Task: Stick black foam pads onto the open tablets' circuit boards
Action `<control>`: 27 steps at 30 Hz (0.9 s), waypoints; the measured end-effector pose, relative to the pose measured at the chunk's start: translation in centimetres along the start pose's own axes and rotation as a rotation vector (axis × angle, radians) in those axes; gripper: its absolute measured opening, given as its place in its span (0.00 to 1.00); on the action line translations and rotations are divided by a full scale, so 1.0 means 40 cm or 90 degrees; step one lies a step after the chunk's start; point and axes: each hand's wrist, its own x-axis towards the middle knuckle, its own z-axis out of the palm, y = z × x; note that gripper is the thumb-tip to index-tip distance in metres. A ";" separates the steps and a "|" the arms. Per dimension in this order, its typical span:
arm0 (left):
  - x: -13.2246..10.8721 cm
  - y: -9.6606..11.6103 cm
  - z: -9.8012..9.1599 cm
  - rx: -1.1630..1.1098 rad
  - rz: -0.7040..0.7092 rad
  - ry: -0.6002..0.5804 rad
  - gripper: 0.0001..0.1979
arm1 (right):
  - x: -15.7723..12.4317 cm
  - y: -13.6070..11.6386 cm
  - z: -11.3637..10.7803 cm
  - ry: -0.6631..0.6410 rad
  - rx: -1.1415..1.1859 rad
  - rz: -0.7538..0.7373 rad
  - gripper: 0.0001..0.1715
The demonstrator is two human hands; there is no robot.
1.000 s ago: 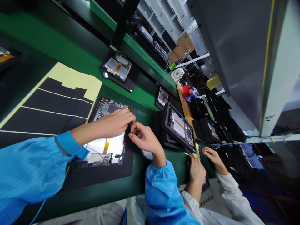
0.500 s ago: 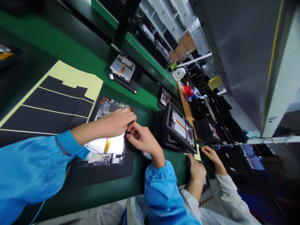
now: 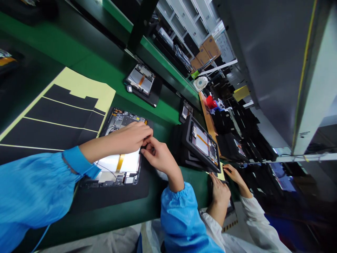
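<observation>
An opened tablet (image 3: 129, 162), its battery, orange flex cable and circuit board exposed, lies on a black foam mat (image 3: 113, 198). My left hand (image 3: 131, 137) reaches across it from the left, fingers bent together at the tablet's right edge. Meeting it there is my right hand (image 3: 161, 154), its thumb and fingers pinched at the same edge. Whatever sits between the fingertips is small and hidden by the fingers. A thin dark wire runs over the battery below my left wrist. Left of the tablet is a yellow backing sheet (image 3: 101, 89) bearing black adhesive pieces (image 3: 60, 114).
Another opened tablet (image 3: 142, 79) rides on the green line beyond. To the right stand stacked black foam trays (image 3: 184, 140) with an opened tablet (image 3: 202, 140) on top. A co-worker's hands (image 3: 221, 191) work close by at the right. A grey shelf (image 3: 263, 52) overhangs.
The tablets on the green line have slid a little to the right, and a dark tray shows more at the upper left. My hands stay pinched at the tablet's edge, barely shifted.
</observation>
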 end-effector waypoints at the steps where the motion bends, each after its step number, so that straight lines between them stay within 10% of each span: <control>1: 0.000 0.000 0.000 -0.002 -0.003 0.001 0.08 | -0.001 0.001 0.005 0.011 0.007 0.004 0.06; 13: 0.000 -0.003 0.004 0.014 -0.017 0.009 0.10 | -0.002 0.015 0.030 0.081 0.072 0.034 0.20; 17: 0.000 -0.005 0.004 0.035 -0.026 -0.004 0.13 | -0.004 0.029 0.044 0.126 0.088 0.031 0.08; 27: -0.005 -0.012 0.002 0.022 -0.034 -0.005 0.16 | -0.063 0.000 0.084 0.170 -0.304 -0.129 0.21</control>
